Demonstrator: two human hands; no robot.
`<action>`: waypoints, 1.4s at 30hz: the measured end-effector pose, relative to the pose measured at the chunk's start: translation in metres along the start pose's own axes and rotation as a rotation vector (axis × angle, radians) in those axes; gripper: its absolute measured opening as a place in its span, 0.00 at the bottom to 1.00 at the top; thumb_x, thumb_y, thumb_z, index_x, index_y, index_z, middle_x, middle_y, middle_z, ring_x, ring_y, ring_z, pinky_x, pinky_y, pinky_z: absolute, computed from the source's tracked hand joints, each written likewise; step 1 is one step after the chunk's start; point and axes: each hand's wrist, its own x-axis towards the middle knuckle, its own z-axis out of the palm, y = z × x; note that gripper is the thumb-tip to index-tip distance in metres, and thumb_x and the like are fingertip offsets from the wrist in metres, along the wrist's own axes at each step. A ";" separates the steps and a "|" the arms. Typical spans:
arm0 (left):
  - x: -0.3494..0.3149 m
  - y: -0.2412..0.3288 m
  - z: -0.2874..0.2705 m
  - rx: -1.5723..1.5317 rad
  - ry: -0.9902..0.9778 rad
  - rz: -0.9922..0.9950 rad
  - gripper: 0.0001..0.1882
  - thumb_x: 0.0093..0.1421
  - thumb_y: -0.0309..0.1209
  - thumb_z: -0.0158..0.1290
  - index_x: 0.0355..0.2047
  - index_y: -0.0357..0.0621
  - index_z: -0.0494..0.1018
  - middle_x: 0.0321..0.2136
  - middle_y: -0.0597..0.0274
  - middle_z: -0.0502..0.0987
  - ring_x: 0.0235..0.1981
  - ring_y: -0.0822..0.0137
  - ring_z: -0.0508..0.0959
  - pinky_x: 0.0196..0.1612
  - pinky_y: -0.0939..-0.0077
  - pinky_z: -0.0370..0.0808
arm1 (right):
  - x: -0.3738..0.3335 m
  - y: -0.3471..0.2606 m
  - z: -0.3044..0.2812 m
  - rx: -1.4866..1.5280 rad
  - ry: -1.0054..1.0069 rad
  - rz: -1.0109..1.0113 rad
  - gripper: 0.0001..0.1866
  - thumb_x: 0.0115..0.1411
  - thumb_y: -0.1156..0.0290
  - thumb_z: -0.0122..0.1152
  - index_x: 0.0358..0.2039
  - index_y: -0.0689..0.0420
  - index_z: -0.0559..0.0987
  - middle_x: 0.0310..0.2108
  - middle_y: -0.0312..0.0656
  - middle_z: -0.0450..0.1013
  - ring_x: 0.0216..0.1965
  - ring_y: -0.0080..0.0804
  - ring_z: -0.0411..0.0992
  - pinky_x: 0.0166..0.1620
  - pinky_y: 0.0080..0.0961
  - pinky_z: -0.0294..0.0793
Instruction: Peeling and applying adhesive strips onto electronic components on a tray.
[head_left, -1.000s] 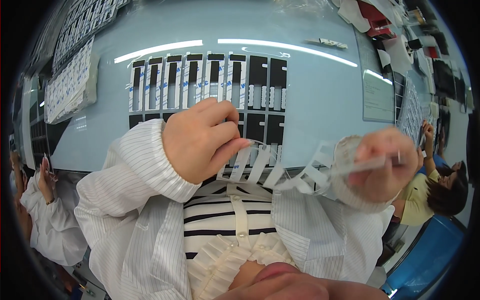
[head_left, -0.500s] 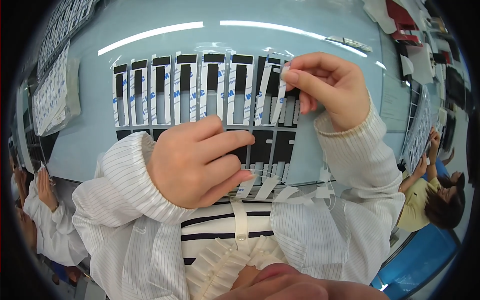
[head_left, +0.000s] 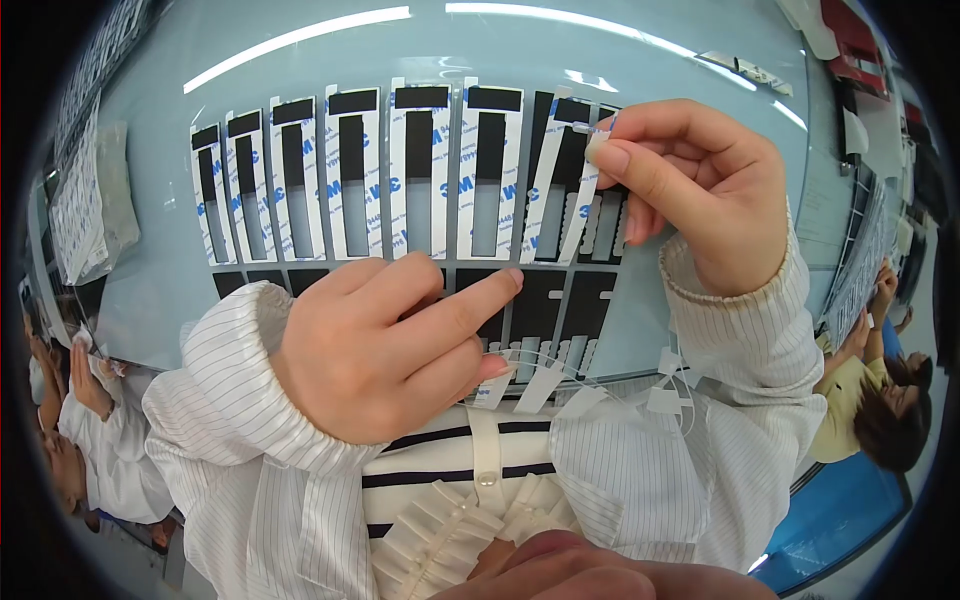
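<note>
My right hand pinches the upper right corner of a white adhesive tape frame with blue print, thumb against index finger. The frame lies tilted over a black panel at the right end of a row. My left hand holds nothing visible; its index finger reaches out to a black sheet just below that panel, while the other fingers curl. Several similar tape frames sit on black panels to the left. Below the left thumb, white tabs hang near the table edge.
A stack of printed adhesive sheets lies on the far left of the pale table. Striped sheets stand at the right, near a person in yellow. A red object sits at the back right.
The view has shifted, and the row now looks larger. My right hand keeps its pinch on the tape frame, and my left index finger stays by the lower black sheet.
</note>
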 end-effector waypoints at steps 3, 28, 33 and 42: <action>0.000 0.001 -0.002 0.009 -0.007 0.003 0.14 0.47 0.33 0.64 0.23 0.36 0.74 0.42 0.51 0.81 0.24 0.67 0.69 0.19 0.77 0.65 | 0.000 0.000 0.001 0.007 0.002 -0.014 0.09 0.60 0.79 0.66 0.41 0.66 0.81 0.29 0.43 0.80 0.19 0.17 0.72 0.22 0.11 0.70; -0.001 -0.001 0.002 0.074 0.026 0.060 0.14 0.46 0.31 0.64 0.17 0.41 0.68 0.42 0.50 0.83 0.20 0.68 0.64 0.20 0.78 0.63 | 0.000 0.002 0.003 -0.042 0.020 -0.059 0.10 0.60 0.79 0.66 0.42 0.66 0.81 0.29 0.43 0.80 0.18 0.16 0.71 0.21 0.10 0.68; -0.002 0.001 0.002 0.084 0.024 0.059 0.14 0.47 0.31 0.64 0.17 0.41 0.68 0.42 0.50 0.83 0.20 0.68 0.64 0.21 0.78 0.64 | 0.000 0.001 0.002 -0.020 0.011 -0.041 0.10 0.60 0.79 0.66 0.42 0.66 0.81 0.29 0.43 0.80 0.18 0.15 0.71 0.21 0.10 0.68; -0.002 0.001 0.000 0.088 -0.004 0.048 0.14 0.47 0.31 0.64 0.17 0.42 0.68 0.43 0.50 0.83 0.21 0.67 0.64 0.21 0.78 0.64 | -0.001 0.001 0.004 -0.042 0.022 -0.048 0.10 0.60 0.79 0.66 0.42 0.66 0.81 0.30 0.44 0.80 0.18 0.15 0.71 0.21 0.09 0.67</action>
